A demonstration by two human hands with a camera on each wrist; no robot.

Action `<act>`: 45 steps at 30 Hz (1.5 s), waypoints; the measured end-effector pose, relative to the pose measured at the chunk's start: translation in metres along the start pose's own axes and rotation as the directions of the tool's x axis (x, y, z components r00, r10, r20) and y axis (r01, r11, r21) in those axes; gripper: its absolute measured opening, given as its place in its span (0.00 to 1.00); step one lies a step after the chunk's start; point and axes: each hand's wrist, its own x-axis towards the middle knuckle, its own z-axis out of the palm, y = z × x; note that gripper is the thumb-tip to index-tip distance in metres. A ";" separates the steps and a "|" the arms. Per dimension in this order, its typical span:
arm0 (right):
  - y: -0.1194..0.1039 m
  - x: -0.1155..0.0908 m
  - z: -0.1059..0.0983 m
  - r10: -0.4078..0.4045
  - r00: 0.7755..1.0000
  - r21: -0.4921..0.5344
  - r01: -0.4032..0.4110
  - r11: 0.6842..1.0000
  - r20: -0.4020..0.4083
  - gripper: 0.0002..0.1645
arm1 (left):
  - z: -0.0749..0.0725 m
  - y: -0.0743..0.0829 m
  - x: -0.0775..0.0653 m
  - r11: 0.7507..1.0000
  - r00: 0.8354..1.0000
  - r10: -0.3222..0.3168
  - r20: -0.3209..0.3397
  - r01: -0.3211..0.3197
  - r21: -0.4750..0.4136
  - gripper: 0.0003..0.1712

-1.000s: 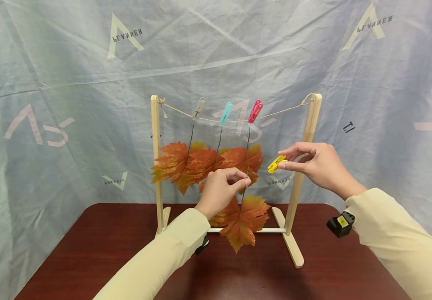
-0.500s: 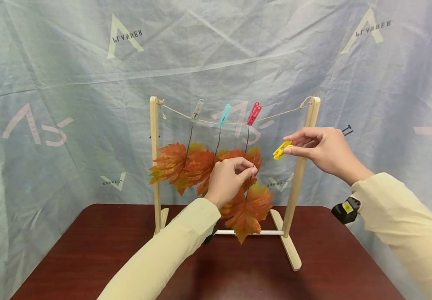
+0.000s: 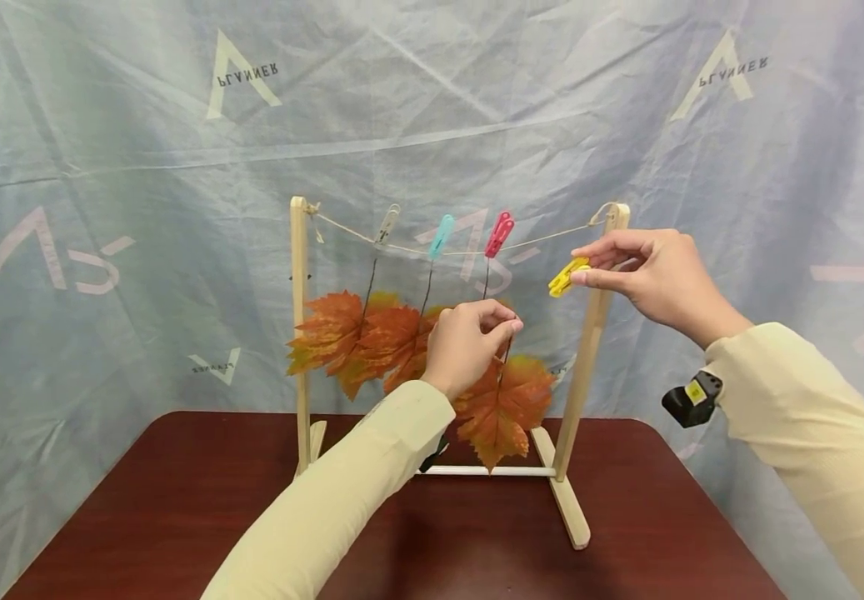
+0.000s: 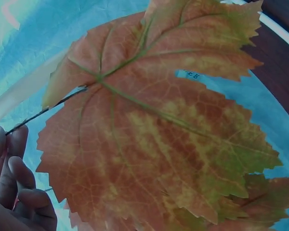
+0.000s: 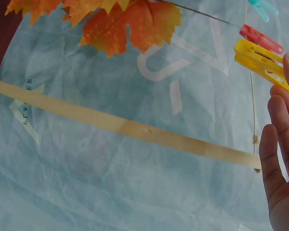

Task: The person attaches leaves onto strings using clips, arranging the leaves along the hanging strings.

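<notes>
My left hand pinches the dark stem of an orange autumn leaf, which hangs below the fingers in front of the rack. Up at the right, my right hand pinches a yellow clothespin between thumb and fingers, just below the string and left of the right post. Three clothespins sit on that string: a clear one, a light blue one and a pink one. Leaves hang by their stems from them; my left hand partly hides the rightmost.
The wooden rack has a left post, a right post and a white bottom bar. It stands on a dark red table. A grey printed cloth hangs behind.
My left hand has risen and moved slightly right, lifting the leaf. The right hand has gone up toward the string with the yellow clothespin. The head view has shifted slightly.
</notes>
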 end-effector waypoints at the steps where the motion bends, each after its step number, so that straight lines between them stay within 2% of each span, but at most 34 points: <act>1: 0.000 0.001 -0.002 0.000 1.000 -0.005 0.000 1.000 -0.006 0.18 | 0.001 0.002 0.001 1.000 1.000 0.000 -0.006 0.000 -0.001 0.08; 13: -0.008 0.015 -0.021 -0.008 0.999 -0.033 0.006 0.999 -0.047 0.19 | 0.019 0.024 0.023 0.997 0.998 -0.030 -0.064 0.034 0.075 0.12; 21: -0.013 0.023 -0.026 -0.018 0.997 -0.065 0.013 0.998 -0.073 0.17 | 0.027 0.037 0.040 0.984 0.993 -0.054 -0.106 0.071 0.163 0.13; 26: -0.013 0.030 -0.029 -0.022 0.996 -0.090 0.014 0.996 -0.088 0.17 | 0.031 0.043 0.048 0.979 0.990 -0.071 -0.120 0.093 0.182 0.13; 33: -0.010 0.040 -0.031 -0.002 0.998 -0.102 -0.005 0.995 -0.070 0.18 | 0.033 0.049 0.058 0.965 0.980 -0.119 -0.162 0.153 0.213 0.12; 39: -0.008 0.047 -0.035 -0.001 0.998 -0.114 -0.006 0.993 -0.062 0.18 | 0.041 0.056 0.067 0.953 0.972 -0.121 -0.200 0.170 0.249 0.12; 45: -0.009 0.053 -0.036 0.021 0.999 -0.130 -0.026 0.991 -0.040 0.19 | 0.046 0.061 0.075 0.944 0.962 -0.161 -0.219 0.215 0.252 0.10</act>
